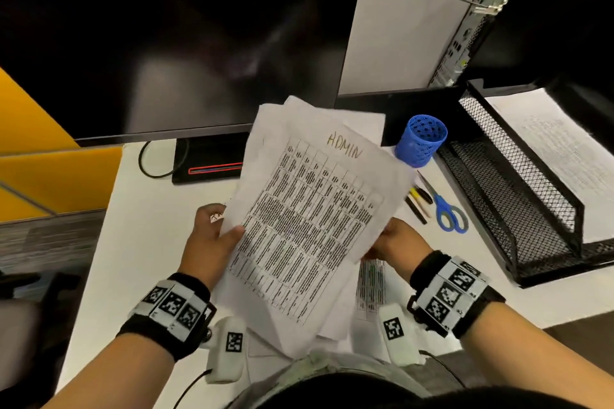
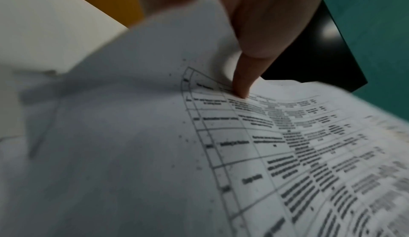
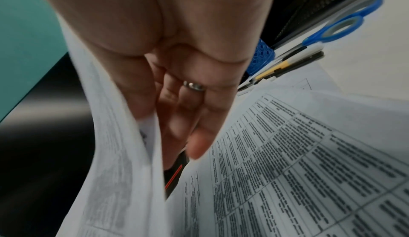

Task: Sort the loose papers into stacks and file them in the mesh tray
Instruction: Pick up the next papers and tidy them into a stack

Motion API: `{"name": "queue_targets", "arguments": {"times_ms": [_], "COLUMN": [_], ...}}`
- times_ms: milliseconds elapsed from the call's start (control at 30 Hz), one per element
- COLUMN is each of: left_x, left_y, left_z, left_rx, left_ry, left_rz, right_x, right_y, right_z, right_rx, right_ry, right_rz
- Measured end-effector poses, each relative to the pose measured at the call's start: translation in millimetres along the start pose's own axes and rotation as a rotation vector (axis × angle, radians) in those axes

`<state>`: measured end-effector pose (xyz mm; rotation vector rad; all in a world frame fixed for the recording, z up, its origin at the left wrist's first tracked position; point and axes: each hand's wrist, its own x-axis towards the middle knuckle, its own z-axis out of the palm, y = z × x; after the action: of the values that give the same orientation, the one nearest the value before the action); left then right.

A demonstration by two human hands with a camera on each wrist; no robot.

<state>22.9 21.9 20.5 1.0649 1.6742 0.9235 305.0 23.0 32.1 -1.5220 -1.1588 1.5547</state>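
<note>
Head view: you held a sheaf of papers (image 1: pixel 309 219) up off the desk (image 1: pixel 133 242) with both hands, tilted, in front of the monitor (image 1: pixel 172 36). Top sheet was a printed table with "ADMIN" handwritten above it. Your left hand (image 1: pixel 209 239) pinched the left edge, thumb on top of the sheet. Your right hand (image 1: pixel 397 244) gripped the lower right edge, fingers hidden behind the paper. More printed sheets (image 1: pixel 370 289) lay flat on the desk under the sheaf. The mesh tray (image 1: pixel 508 196) stood well to the right, one printed sheet (image 1: pixel 558 149) already in its upper tier. Between sheaf and tray: a blue pen cup (image 1: pixel 421 140), scissors (image 1: pixel 445 206) and pens (image 1: pixel 419 204), all lying on the desk.

Left wrist view: your left thumb (image 2: pixel 241 86) pressed down on the table's upper corner on the top sheet (image 2: pixel 265 153). The other fingers were under the paper, out of sight. Picture blurred.

Right wrist view: your right hand (image 3: pixel 177 76) had its thumb on the near side of the sheaf (image 3: pixel 119 170) and the fingers (image 3: pixel 199 141) curled behind it, a ring on one. Sheets were fanned apart at that edge. A printed sheet (image 3: pixel 309 170) lay flat on the desk below.
</note>
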Motion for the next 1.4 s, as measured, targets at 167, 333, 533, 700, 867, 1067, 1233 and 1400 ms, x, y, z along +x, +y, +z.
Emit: {"name": "queue_targets", "arguments": {"times_ms": [167,333,533,700,867,1067,1233,1400], "left_x": [-10.4,-16.4,-11.1,-17.0,-26.0,-28.7,-23.4,-12.0], "left_y": [-5.0,-5.3,9.1,4.8,-0.6,-1.2,-1.2,11.9], "left_z": [-1.4,-1.8,-4.2,-6.9,0.6,-0.9,-5.8,-6.5], "left_rx": [0.007,0.135,-0.072,-0.158,-0.068,-0.043,-0.106,-0.245], "left_ry": [-0.073,-0.231,-0.114,-0.191,-0.309,-0.358,-0.235,-0.133], "left_rz": [0.046,0.039,0.065,-0.017,-0.039,-0.037,-0.006,0.026], "right_x": [9.0,10.7,9.4,28.5,33.5,33.0,27.6,14.9], "right_y": [4.1,9.1,13.5,37.3,57.6,47.3,41.3,17.5], "right_z": [0.2,3.2,9.0,-34.4,-46.7,-38.8,-48.7,-49.3], "right_rx": [0.356,-0.008,-0.137,-0.337,-0.567,-0.565,-0.393,-0.065], "right_ry": [0.073,0.113,-0.122,0.232,0.359,0.418,0.535,0.399], "right_rz": [0.055,-0.061,-0.048,0.164,0.366,0.319,0.109,-0.057]}}
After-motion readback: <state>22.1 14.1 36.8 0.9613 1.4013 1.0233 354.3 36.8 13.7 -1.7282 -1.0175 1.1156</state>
